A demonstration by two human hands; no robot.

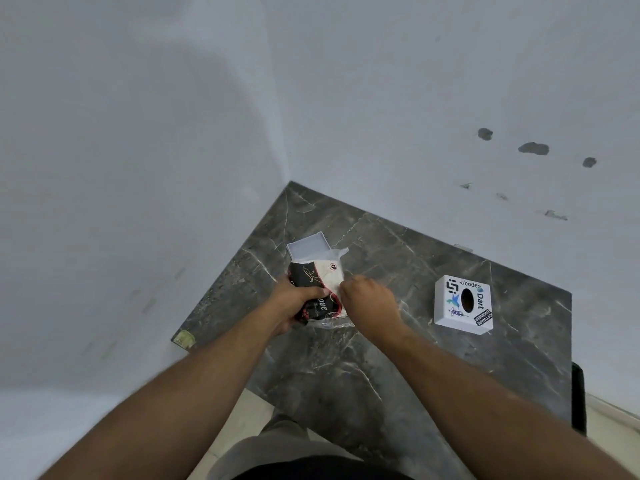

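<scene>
A soft tissue pack (320,282) in a black, red and clear plastic wrapper is held just above a dark marble table (363,358). My left hand (294,304) grips the pack around its black lower part. My right hand (369,303) has its fingers curled at the pack's right edge, pinching the wrapper or the white tissue there. Behind the pack lies a white open box base (306,244). A white square tissue-box cover (463,304) with stickers and an oval hole sits to the right on the table.
The table stands in a corner between two white walls (138,168). The right wall has several dark patched holes. A black object (578,400) stands at the table's right edge. A light tiled floor shows below.
</scene>
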